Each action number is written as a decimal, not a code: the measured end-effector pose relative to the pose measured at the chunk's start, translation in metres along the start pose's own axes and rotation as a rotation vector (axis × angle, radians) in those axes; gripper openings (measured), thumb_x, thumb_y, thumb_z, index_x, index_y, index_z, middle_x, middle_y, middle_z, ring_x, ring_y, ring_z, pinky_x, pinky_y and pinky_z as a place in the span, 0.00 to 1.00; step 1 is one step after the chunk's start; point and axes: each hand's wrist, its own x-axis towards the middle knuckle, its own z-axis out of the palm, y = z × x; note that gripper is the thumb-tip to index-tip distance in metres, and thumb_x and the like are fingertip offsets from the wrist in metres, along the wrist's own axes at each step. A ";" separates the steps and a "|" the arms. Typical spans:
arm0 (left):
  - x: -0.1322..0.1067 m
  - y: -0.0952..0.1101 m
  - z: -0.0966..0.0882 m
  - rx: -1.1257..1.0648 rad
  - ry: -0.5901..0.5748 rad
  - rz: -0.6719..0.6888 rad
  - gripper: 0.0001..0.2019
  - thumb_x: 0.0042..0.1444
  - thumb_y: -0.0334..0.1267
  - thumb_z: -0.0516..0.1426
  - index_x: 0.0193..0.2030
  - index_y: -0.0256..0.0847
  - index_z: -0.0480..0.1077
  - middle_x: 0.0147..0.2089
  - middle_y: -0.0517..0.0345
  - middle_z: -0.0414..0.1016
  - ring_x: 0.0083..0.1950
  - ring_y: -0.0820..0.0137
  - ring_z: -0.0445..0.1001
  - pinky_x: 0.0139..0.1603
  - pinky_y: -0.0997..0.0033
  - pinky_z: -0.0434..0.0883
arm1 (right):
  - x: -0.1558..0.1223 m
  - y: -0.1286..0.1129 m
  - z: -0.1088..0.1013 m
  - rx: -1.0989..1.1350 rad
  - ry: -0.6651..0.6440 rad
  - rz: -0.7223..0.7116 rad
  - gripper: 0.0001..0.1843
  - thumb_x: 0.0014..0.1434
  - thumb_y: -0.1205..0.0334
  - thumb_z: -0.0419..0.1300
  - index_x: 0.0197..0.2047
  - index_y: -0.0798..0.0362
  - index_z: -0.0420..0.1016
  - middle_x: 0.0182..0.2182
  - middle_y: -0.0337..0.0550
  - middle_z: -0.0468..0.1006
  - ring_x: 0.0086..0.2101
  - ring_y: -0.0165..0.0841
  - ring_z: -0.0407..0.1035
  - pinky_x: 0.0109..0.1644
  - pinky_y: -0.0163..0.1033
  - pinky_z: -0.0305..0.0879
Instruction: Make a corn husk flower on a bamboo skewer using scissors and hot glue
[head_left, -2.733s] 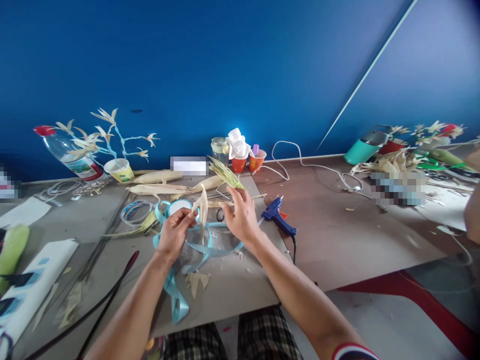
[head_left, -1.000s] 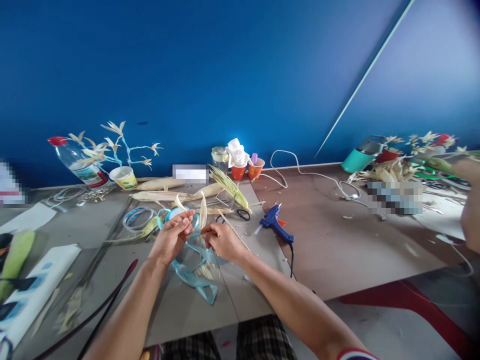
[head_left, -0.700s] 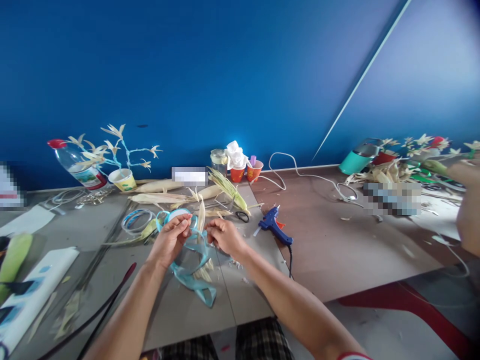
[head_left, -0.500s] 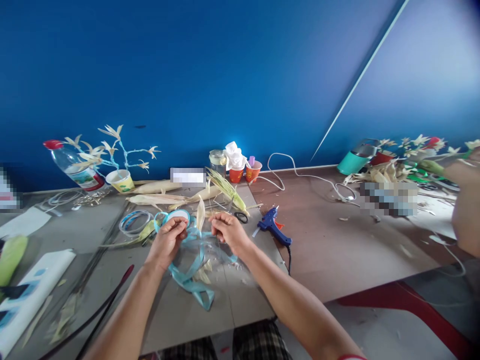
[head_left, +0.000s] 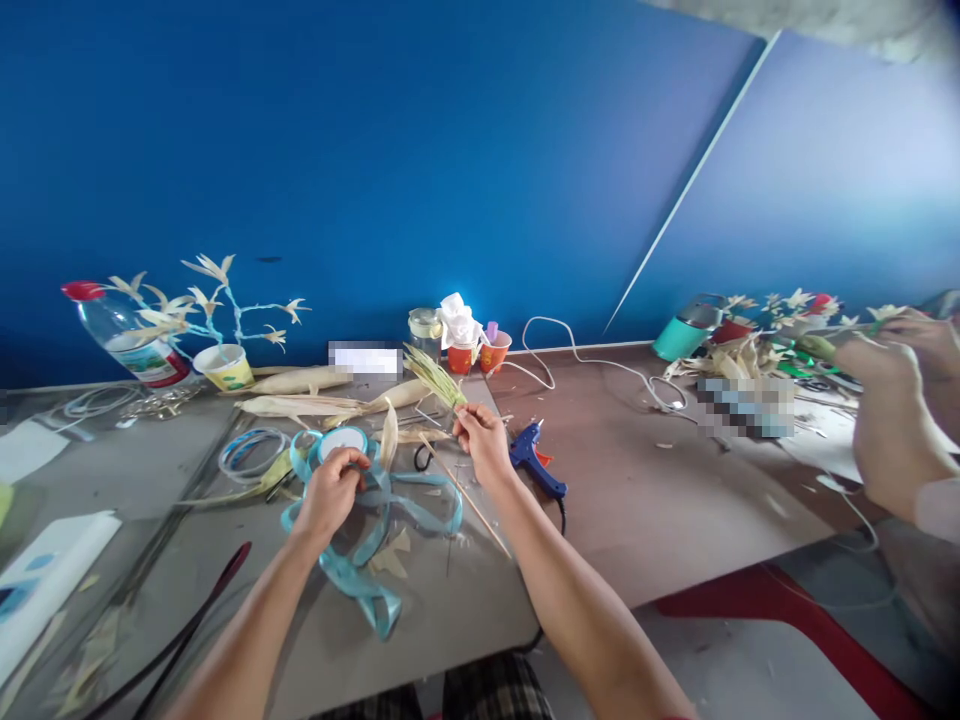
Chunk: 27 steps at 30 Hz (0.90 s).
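Observation:
My left hand (head_left: 331,495) is closed in a pinch on a shiny light-blue ribbon (head_left: 360,585). Loops of the ribbon trail over the table in front of and beside it. Just beyond these fingers lies the white-centred ribbon roll (head_left: 343,440), with a pale dried husk piece (head_left: 388,438) to its right. My right hand (head_left: 481,440) reaches farther forward, its fingers closed around the lower end of a green corn husk bundle (head_left: 435,375). A thin stick (head_left: 469,500) slants across the table to the left of that wrist. The right fingertips are partly hidden.
A blue glue gun (head_left: 536,460) lies right of my right hand. Behind are paper cups (head_left: 495,352), dried husks (head_left: 300,405), a potted husk-flower branch (head_left: 225,368) and a plastic bottle (head_left: 139,340). At right, another person's hand (head_left: 881,400) works near husk flowers.
My right hand has moved forward and right, away from the left hand, onto the green husk. The thin stick and a black loop now show left of it. The view has shifted slightly right.

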 end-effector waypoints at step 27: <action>-0.016 0.005 0.010 -0.572 -0.212 -0.184 0.14 0.46 0.47 0.63 0.35 0.40 0.74 0.27 0.59 0.70 0.26 0.71 0.67 0.26 0.72 0.65 | -0.062 0.026 0.044 -0.226 -0.610 0.207 0.06 0.57 0.65 0.55 0.35 0.54 0.73 0.18 0.31 0.67 0.15 0.21 0.54 0.19 0.27 0.53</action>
